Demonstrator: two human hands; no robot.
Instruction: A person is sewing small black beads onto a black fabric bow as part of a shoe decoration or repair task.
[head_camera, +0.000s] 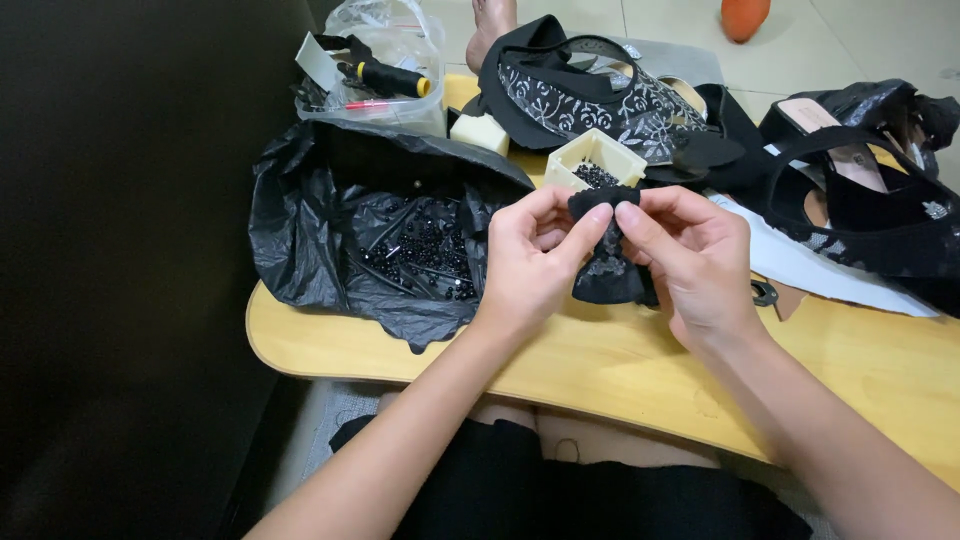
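Here, left hand & right hand both pinch a black lace piece between thumb & fingertips, grip pressed on its top edge; piece hangs between hands, above wooden bench, near small cream box w/ black beads.

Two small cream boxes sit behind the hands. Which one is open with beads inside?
The box nearer the hands, just behind the black fabric piece: it is open and shows dark beads. The other cream box, farther left, shows a plain top.
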